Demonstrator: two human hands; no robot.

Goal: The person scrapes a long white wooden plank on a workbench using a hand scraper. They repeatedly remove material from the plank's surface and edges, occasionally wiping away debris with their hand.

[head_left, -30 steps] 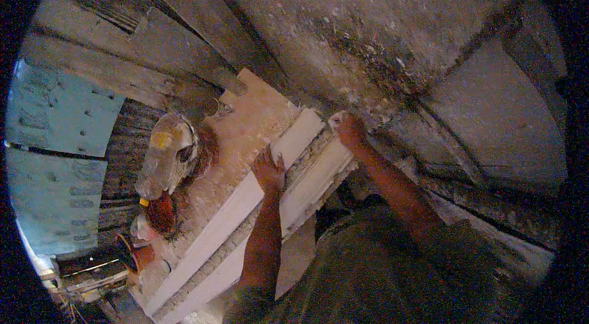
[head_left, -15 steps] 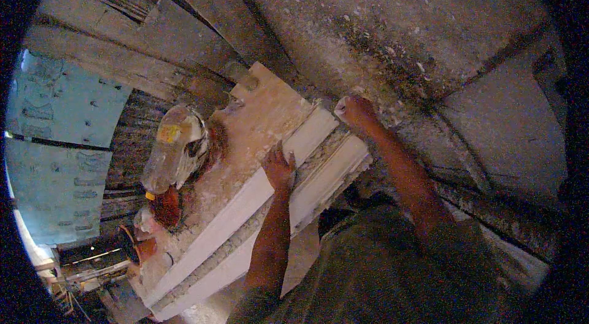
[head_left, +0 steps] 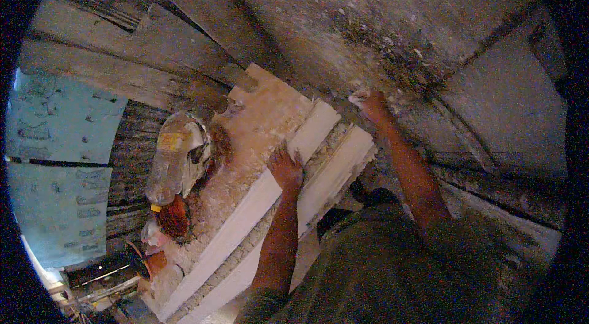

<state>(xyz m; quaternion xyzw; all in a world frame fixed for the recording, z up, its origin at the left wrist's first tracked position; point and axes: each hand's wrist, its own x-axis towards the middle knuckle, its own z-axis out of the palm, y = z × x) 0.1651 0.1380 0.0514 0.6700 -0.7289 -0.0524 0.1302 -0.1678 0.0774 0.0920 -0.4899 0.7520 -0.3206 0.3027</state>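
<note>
A long pale moulding lies slantwise on a wooden board (head_left: 264, 94), its two smooth white strips, the far strip (head_left: 236, 219) and the near strip (head_left: 334, 164), parted by a rough, crumbly groove (head_left: 236, 256). My left hand (head_left: 286, 167) rests on the far strip toward its upper end, fingers extended and spread, gripping nothing. Just beyond the moulding's upper right end, my right hand (head_left: 372, 105) is raised with its fingers closed. Something small and whitish shows at those fingertips, too blurred to name.
Left of the moulding, a clear plastic bottle (head_left: 167, 161) with a yellow cap lies beside a reddish-brown bristly thing (head_left: 173, 216). An orange container (head_left: 152, 264) sits at the board's lower left. Pale scraps (head_left: 417, 51) litter the ground at upper right. Bluish sheets (head_left: 61, 201) cover the far left.
My right hand has moved slightly right and up, farther from the moulding's end. My left hand stays on the far strip. The whole view has shifted a little.
</note>
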